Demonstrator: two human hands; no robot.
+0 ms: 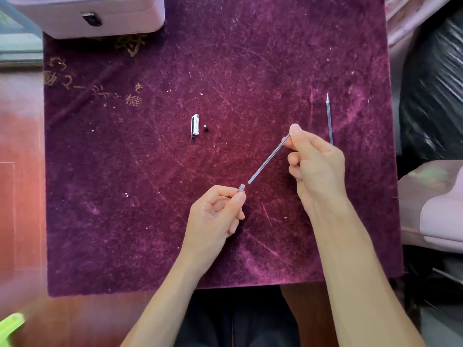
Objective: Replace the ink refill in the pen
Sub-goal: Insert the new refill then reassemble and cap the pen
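Observation:
My right hand (315, 166) pinches the upper end of a thin ink refill (269, 159), which slants down to the left above the purple cloth. My left hand (218, 216) is closed around the pen barrel; only its threaded clear end (241, 188) pokes out between thumb and forefinger. The refill's lower tip is just short of that open end. A second refill (329, 116) lies on the cloth to the right, partly behind my right hand. A clear pen cap with a clip (195, 126) and a small black tip piece (205, 127) lie in the middle.
The purple velvet cloth (125, 171) covers a wooden table. A lilac case (100, 16) sits at the back left corner. Black plastic wrap (436, 96) and pale pink furniture (438, 209) stand to the right. Something green (10, 326) shows at the lower left.

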